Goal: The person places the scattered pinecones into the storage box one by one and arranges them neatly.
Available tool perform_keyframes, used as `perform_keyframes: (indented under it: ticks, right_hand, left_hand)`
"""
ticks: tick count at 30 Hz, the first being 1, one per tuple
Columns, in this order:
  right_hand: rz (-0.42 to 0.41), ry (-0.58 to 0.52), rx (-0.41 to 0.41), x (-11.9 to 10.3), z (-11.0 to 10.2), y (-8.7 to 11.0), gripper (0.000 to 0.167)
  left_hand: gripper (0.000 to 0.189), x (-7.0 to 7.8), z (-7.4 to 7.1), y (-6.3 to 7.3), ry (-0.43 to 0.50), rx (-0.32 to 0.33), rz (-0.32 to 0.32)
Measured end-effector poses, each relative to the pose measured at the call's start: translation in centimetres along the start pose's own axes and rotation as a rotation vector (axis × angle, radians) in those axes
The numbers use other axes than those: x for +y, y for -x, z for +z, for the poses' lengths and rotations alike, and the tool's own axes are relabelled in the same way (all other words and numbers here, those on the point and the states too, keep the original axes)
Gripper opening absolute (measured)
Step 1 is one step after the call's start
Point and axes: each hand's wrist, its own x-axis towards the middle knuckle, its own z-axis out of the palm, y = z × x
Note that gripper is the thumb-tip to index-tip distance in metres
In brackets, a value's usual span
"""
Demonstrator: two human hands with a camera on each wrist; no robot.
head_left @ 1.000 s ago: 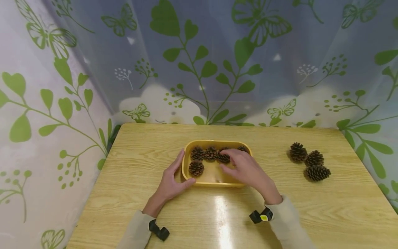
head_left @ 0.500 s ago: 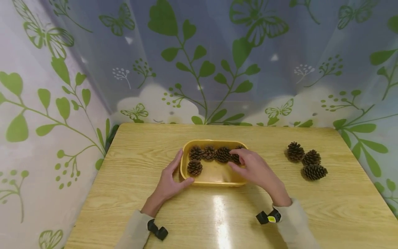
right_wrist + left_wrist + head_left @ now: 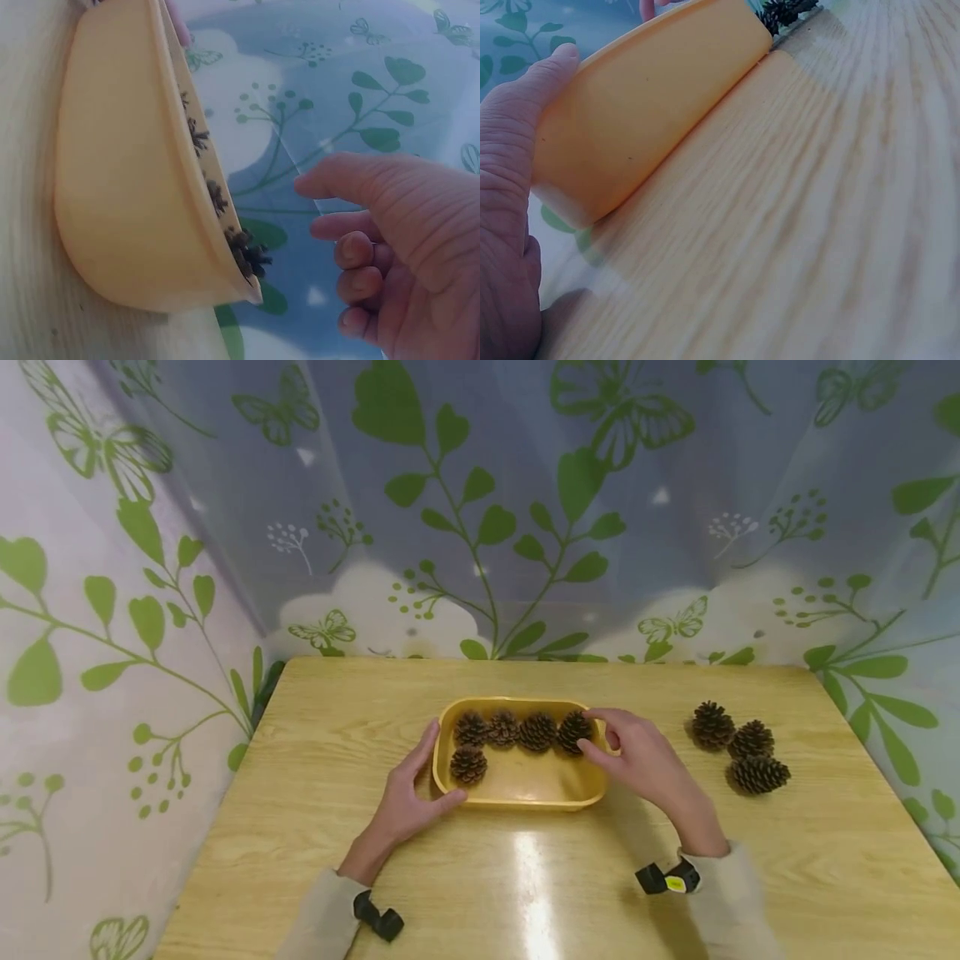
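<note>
My left hand [image 3: 408, 793] holds the left end of a yellow plastic box [image 3: 521, 804], its thumb at the front rim and its fingers along the left side. In the left wrist view, the thumb [image 3: 551, 71] lies against the box's outer wall. Four-sided and rounded at the corners, the box has a row of pine cones along its back; the rightmost pine cone [image 3: 574, 732] stands beside my right fingertips. Another pine cone [image 3: 468, 765] sits at front left inside. My right hand [image 3: 641, 760] hovers over the right rim, holding nothing; the right wrist view shows its fingers loosely bent.
Three more pine cones [image 3: 752, 742] lie grouped on the wooden table [image 3: 337, 710], right of the box. A patterned curtain [image 3: 480, 527] with green leaves and butterflies hangs behind the table's far edge and along its left side.
My right hand has moved right, from the third pine cone in the back row to past the rightmost one, which now shows fully. The left hand has stayed at the box.
</note>
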Motion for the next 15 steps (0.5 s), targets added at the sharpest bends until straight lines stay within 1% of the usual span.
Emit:
perform_keyframes:
  ticks: [9, 15]
  right_hand:
    - [0.046, -0.023, 0.016, 1.0, -1.7, 0.5, 0.042]
    - [0.084, 0.003, 0.022, 1.9, -2.5, 0.7, 0.044]
  left_hand:
    - [0.108, 0.3, -0.1, -0.1, -0.004, -0.004, -0.002]
    - [0.109, 0.3, -0.1, 0.0, -0.014, 0.001, -0.001]
